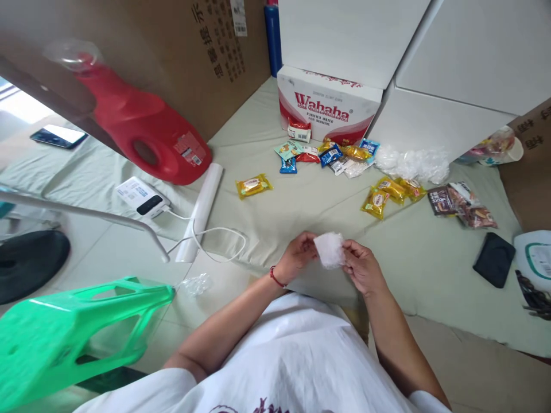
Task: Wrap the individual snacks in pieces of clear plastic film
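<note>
the left hand point(299, 256) and right hand point(364, 268) pinch a small white packet point(330, 250) by opposite sides, over the pale green sheet point(297, 201). it looks light, soft and easy to crumple, so its edges seem best to hold

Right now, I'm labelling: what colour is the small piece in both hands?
The small piece is whitish, as the head view shows.
</note>
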`<state>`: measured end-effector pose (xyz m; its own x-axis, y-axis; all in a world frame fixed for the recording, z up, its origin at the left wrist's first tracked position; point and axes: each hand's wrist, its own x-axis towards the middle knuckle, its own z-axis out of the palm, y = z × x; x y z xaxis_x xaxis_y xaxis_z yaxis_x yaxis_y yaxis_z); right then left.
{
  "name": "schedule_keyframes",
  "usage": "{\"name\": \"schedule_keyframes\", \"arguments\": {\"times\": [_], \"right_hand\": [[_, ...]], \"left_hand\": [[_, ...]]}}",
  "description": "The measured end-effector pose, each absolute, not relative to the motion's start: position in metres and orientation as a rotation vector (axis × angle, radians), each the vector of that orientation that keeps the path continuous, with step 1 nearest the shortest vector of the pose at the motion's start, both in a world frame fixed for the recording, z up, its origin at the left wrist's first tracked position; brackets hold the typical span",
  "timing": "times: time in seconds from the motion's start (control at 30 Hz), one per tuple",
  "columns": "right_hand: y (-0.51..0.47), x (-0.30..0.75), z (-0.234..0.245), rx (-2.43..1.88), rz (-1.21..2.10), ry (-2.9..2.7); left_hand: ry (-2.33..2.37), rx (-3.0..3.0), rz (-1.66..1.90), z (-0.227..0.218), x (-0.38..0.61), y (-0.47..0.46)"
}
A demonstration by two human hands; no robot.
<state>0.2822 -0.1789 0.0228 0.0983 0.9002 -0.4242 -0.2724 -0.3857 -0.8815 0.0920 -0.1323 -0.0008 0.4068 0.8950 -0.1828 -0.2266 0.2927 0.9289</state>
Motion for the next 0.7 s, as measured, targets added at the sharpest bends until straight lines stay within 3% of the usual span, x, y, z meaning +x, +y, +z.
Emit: {"name": "schedule_keyframes", "arguments": {"times": [0.13,0.23,0.5,0.7], "right_hand": [[-0.181,0.266,0.012,-1.473,1.152,-0.814],[-0.182,0.260,0.008,-1.458,1.157,-0.866],[-0.186,0.302,0.004,-1.472,1.136,-0.582],[-0.190,0.297,0.020,-1.642,0.428,-1.287]], "left_hand": [[0.933,0.946,0.934,0.000,0.098,-0.143],[0.873,1.018,0.861,0.001,0.101,-0.143],[0.789,0.472,0.986,-0.006,0.078,-0.117],[0.724,0.503,0.952,-0.001,0.082,-0.125]]}}
